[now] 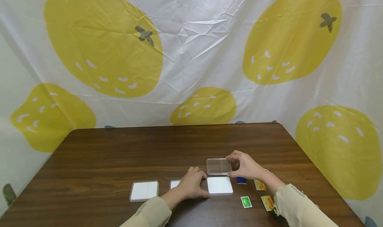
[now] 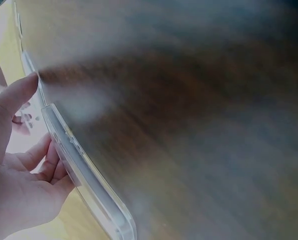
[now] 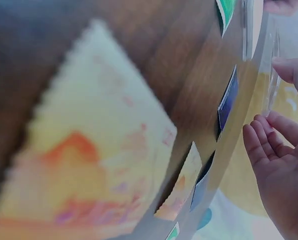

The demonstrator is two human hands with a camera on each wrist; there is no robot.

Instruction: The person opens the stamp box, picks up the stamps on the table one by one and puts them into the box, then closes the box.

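In the head view my right hand (image 1: 245, 167) pinches the right side of a clear plastic lid (image 1: 216, 166), thumb at the near corner and fingers at the far one. Just nearer lies a square clear case (image 1: 219, 186) with a white insert, its top uncovered. My left hand (image 1: 192, 183) holds that case's left side, thumb at the near corner and fingers at the far one. The right wrist view catches the lid (image 3: 274, 80) edge-on between thumb and fingers. Beneath my left forearm and palm, a second white-filled case (image 1: 174, 184) is mostly hidden.
A third case (image 1: 144, 191) lies farther left. Right of the uncovered case are several stamps: a green stamp (image 1: 246, 202), a dark blue stamp (image 1: 241, 180) and orange-yellow stamps (image 1: 267, 203), some partly under my right arm. Behind the brown table (image 1: 167, 143) hangs a lemon-patterned cloth (image 1: 197, 54).
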